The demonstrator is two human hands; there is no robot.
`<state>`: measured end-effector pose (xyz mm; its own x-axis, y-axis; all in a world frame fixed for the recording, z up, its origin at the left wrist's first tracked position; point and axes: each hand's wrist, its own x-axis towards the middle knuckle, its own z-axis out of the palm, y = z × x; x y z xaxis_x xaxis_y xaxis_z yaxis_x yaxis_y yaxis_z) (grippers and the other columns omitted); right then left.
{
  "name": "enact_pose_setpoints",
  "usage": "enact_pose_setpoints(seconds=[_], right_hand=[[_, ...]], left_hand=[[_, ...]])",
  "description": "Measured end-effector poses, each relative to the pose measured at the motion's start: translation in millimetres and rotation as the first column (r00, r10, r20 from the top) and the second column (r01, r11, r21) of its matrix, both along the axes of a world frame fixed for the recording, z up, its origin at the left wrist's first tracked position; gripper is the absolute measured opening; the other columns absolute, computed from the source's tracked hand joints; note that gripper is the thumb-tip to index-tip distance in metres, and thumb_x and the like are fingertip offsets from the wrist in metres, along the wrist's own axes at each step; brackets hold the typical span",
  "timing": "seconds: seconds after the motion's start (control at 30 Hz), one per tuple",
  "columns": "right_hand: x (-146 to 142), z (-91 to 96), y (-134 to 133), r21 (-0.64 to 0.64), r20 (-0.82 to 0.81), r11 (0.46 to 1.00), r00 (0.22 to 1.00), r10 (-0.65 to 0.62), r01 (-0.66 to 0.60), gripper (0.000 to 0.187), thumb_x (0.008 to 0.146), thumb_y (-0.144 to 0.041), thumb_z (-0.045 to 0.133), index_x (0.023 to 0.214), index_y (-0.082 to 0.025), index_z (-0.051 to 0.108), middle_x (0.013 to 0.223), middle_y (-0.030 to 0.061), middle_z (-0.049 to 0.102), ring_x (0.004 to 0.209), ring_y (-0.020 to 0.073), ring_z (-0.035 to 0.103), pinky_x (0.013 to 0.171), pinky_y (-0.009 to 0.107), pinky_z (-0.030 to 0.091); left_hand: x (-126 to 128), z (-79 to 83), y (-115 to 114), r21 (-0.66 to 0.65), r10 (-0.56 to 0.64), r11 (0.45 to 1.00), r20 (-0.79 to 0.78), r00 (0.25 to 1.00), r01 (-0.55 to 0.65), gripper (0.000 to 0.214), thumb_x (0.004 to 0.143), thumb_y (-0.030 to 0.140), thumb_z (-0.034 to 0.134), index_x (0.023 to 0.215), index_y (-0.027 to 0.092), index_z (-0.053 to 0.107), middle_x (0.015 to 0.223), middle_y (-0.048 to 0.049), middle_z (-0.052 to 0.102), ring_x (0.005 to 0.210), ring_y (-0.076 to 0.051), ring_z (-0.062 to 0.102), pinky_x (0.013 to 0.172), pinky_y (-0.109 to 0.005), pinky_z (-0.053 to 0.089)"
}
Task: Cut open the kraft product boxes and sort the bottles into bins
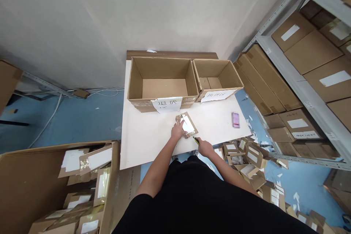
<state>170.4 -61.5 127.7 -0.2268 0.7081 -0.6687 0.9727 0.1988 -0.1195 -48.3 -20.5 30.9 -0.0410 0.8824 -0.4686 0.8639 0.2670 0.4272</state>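
Observation:
A small cardboard box (187,123) with a white label on top lies at a slant on the white table. My left hand (178,130) grips its left side, with the thumb on the label and fingers along the upper left edge. Just off the box's near right corner, a box cutter (196,140) with a yellow-green and black handle sticks out of my right hand (205,147), whose fingers are wrapped around it. Whether the blade touches the box is too small to tell.
Two open cartons, a large one (164,105) and a smaller one (238,83), stand behind with handwritten paper signs. A blurred pink-purple item (235,120) lies at right. A big carton (115,175) of parcels stands left; discarded boxes (253,157) litter the floor near shelving (298,80).

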Motion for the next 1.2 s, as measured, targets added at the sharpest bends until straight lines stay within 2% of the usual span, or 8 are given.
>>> enact_pose_setpoints(seconds=[0.07,0.17,0.3,0.43,0.6,0.8,0.97,1.2], right_hand=[[14,-7.6,0,0.061,-0.101,0.986,0.984,-0.146,0.153,0.061,0.105,-0.027,0.047,0.164,-0.028,0.032,0.114,0.0120,0.077,0.104,0.0293,0.075,0.085,0.034,0.051],[20,-30.3,5,0.123,-0.239,0.891,0.885,-0.401,0.437,0.067,0.107,-0.042,0.042,0.167,-0.021,0.020,0.123,0.0136,0.075,0.110,0.0300,0.073,0.089,0.035,0.052],[-2,-65.7,25,0.131,-0.394,0.815,0.784,-0.480,0.565,0.077,0.104,-0.051,0.048,0.167,-0.017,0.018,0.145,0.0158,0.065,0.125,0.0310,0.068,0.100,0.037,0.052],[-28,-82.1,65,0.136,-0.441,0.833,0.786,-0.433,0.536,0.076,0.102,-0.044,0.051,0.167,-0.017,0.022,0.150,0.0155,0.061,0.130,0.0306,0.064,0.105,0.038,0.049],[-28,-75.0,108,0.108,-0.466,0.836,0.770,-0.436,0.538,0.057,0.107,-0.041,0.040,0.160,-0.021,0.038,0.129,0.0114,0.073,0.116,0.0273,0.071,0.100,0.035,0.051],[-4,-59.9,103,-0.019,-0.521,0.817,0.692,-0.500,0.577,0.053,0.105,-0.024,0.035,0.158,-0.022,0.035,0.110,0.0048,0.076,0.076,0.0172,0.074,0.085,0.029,0.055],[1,-47.1,95,-0.005,-0.405,0.932,0.851,-0.334,0.363,0.062,0.103,-0.017,0.041,0.163,-0.025,0.030,0.108,0.0064,0.077,0.074,0.0180,0.074,0.084,0.029,0.053],[-16,-39.4,100,0.089,-0.178,0.986,0.976,-0.123,0.140,0.059,0.101,-0.015,0.045,0.159,-0.025,0.040,0.119,0.0131,0.076,0.109,0.0290,0.072,0.088,0.033,0.049]], left_hand=[[7,2.6,-2,0.030,-0.001,1.000,-0.039,0.999,0.002,0.091,0.089,0.055,0.075,0.165,0.034,0.030,0.178,-0.0105,0.019,0.139,-0.036,0.052,0.106,-0.043,0.052],[27,6.3,-8,0.056,0.064,0.997,-0.124,0.990,-0.057,0.084,0.094,0.064,0.064,0.165,0.028,0.035,0.171,-0.0188,0.030,0.133,-0.037,0.055,0.102,-0.044,0.054],[57,7.6,-23,0.065,0.157,0.987,-0.203,0.967,-0.146,0.075,0.104,0.059,0.046,0.167,0.023,0.031,0.163,-0.0250,0.037,0.130,-0.038,0.057,0.097,-0.044,0.055],[64,6.9,-41,0.031,0.150,0.989,-0.225,0.963,-0.146,0.073,0.105,0.053,0.045,0.169,0.022,0.028,0.155,-0.0239,0.046,0.121,-0.035,0.062,0.091,-0.041,0.057],[39,8.4,-38,0.095,0.123,0.990,-0.269,0.955,-0.101,0.056,0.102,0.040,0.051,0.154,0.018,0.054,0.142,-0.0215,0.059,0.133,-0.036,0.054,0.100,-0.043,0.054],[20,-13.5,-20,0.137,-0.004,0.990,-0.211,0.978,0.033,0.060,0.104,0.031,0.045,0.164,0.025,0.042,0.172,-0.0106,0.036,0.159,-0.035,0.027,0.122,-0.051,0.036],[22,-34.7,-26,0.188,0.002,0.981,-0.207,0.978,0.038,0.062,0.105,0.035,0.045,0.166,0.028,0.038,0.175,-0.0086,0.028,0.163,-0.035,0.019,0.126,-0.055,0.030],[26,-27.4,-30,0.227,0.045,0.974,-0.213,0.976,0.004,0.059,0.108,0.040,0.043,0.165,0.032,0.038,0.174,-0.0063,0.032,0.163,-0.031,0.021,0.125,-0.053,0.031]])
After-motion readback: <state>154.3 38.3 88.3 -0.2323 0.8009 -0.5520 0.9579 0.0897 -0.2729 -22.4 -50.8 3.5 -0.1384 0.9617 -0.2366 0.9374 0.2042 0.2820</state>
